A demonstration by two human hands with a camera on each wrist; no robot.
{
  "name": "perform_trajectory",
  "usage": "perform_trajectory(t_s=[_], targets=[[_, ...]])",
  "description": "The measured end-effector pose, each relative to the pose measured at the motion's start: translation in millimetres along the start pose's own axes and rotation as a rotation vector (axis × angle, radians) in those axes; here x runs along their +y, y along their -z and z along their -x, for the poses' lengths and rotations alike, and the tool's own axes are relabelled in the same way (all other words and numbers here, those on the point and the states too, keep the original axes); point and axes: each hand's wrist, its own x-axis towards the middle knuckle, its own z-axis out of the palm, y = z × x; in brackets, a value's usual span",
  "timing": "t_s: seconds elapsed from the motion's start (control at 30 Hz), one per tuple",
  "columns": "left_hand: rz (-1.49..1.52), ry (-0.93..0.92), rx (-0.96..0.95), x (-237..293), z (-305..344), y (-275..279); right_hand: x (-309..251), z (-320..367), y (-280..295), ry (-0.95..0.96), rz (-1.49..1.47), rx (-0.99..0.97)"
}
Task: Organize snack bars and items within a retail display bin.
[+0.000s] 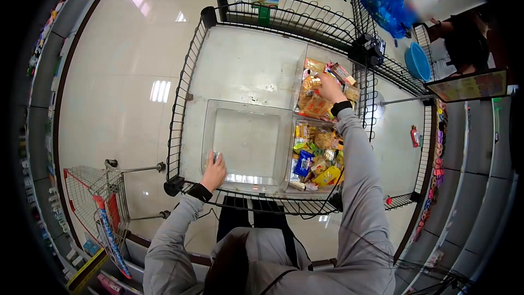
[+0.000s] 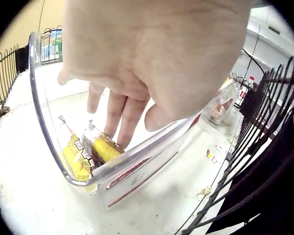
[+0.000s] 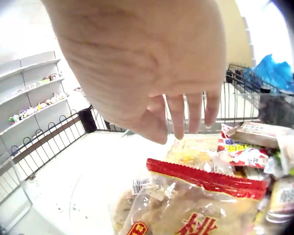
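My left hand [image 1: 214, 172] reaches over the near left corner of a large clear bin [image 1: 245, 142]. In the left wrist view its fingers point down into that corner, right at a yellow-wrapped snack [image 2: 107, 149]; a second yellow-wrapped snack [image 2: 77, 159] lies beside it. Over at the right, my right hand [image 1: 330, 88] is above a clear bin [image 1: 301, 84] full of packaged snacks. Its fingers extend downward with nothing visible between them. Below them, in the right wrist view, lies a transparent snack bag [image 3: 206, 181] with a red top strip, near a red-and-white packet [image 3: 245, 152].
Another clear bin of mixed snacks [image 1: 316, 155] sits nearer me on the right. Black wire railing [image 1: 177, 109] edges the white table. Behind it are a blue plastic bag [image 1: 385, 8] and a blue basin [image 1: 417, 61]. A shopping cart [image 1: 101, 202] stands at left; a person [image 1: 464, 38] is far right.
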Motion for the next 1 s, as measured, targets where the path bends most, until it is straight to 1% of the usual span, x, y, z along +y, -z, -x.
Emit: perform_trajectory(t_s=[0.03, 0.07, 0.13, 0.17, 0.2, 0.23, 0.27, 0.3, 0.33, 0.4, 0.43, 0.47, 0.53, 0.57, 0.6, 0.67, 0.7, 0.73, 0.77, 0.8, 0.87, 0.9, 0.93, 1.0], targets=[[-0.002, 0.009, -0.002, -0.3, -2.5, -1.5, -4.0, -7.1, -0.6, -0.052, -0.008, -0.024], [-0.015, 0.012, -0.003, 0.4, -2.8, -3.3, -9.1, -11.7, -1.7, -0.044, -0.013, -0.026], [-0.028, 0.021, -0.011, 2.0, -4.3, -3.5, -27.0, -19.2, 3.4, -0.01, -0.079, -0.186], [-0.029, 0.028, -0.029, 2.7, -6.5, -2.1, -37.8, -19.8, 12.9, 0.113, 0.103, -0.283], [-0.027, 0.033, -0.048, 4.4, -7.8, -0.9, -33.7, -20.5, 5.5, 0.117, 0.1, -0.287], [-0.023, 0.033, -0.052, 5.6, -9.2, -3.4, -26.8, -20.6, -3.6, 0.08, 0.05, -0.362], [-0.021, 0.036, -0.004, 4.3, -10.8, -6.8, -19.7, -20.7, -11.1, 0.042, 0.0, -0.434], [-0.018, 0.038, 0.044, 3.8, -11.9, -6.5, -28.1, -15.8, -8.4, 0.072, 0.266, -0.281], [-0.019, 0.042, 0.046, 3.9, -13.8, -5.9, -26.4, -10.3, -8.1, 0.075, 0.267, -0.279], [-0.015, 0.042, 0.032, 5.0, -14.3, -4.6, -20.0, -2.8, -11.0, 0.365, 0.26, 0.067], [-0.015, 0.047, 0.032, 6.1, -14.9, -3.9, -14.3, -4.6, -20.7, 0.35, 0.247, 0.015], [-0.014, 0.052, 0.047, 4.9, -18.5, -3.1, -5.2, -9.1, -26.7, 0.351, 0.25, 0.019], [-0.011, 0.056, 0.048, 7.8, -16.8, -5.4, -12.0, -8.7, -24.1, 0.352, 0.208, -0.049], [0.019, 0.053, 0.027, 9.5, -15.5, -7.6, -12.8, -9.3, -20.1, 0.256, 0.246, -0.164], [0.053, 0.052, 0.01, 12.9, -14.5, -9.5, -10.7, -7.8, -16.3, 0.257, 0.242, -0.169], [0.039, 0.062, 0.007, 16.0, -9.5, -9.9, 1.2, -2.4, -10.6, 0.198, 0.316, -0.188], [0.019, 0.074, 0.021, 15.9, -11.6, -9.0, 0.5, 0.2, 5.2, 0.141, 0.351, -0.271], [0.024, 0.077, 0.023, 15.3, -12.4, -5.6, 9.9, 4.6, 5.0, 0.148, 0.307, -0.202], [0.008, 0.087, 0.0, 14.7, -11.7, -2.6, 21.8, 9.5, 7.7, 0.097, 0.302, -0.194], [-0.01, 0.099, -0.026, 13.7, -9.7, -1.0, 22.1, 15.7, 17.2, 0.048, 0.293, -0.187], [-0.002, 0.117, -0.016, 12.0, -7.0, -5.6, 40.1, 22.1, 25.4, 0.008, 0.299, -0.239], [0.002, 0.131, 0.002, 10.7, -9.6, -6.3, 47.1, 26.2, 30.0, 0.012, 0.174, -0.188], [0.004, 0.137, 0.008, 8.7, -10.8, -6.9, 51.3, 28.3, 30.5, 0.001, 0.188, -0.149], [0.008, 0.152, -0.011, 9.4, -8.0, -7.2, 49.7, 31.1, 27.6, -0.01, 0.135, -0.14]])
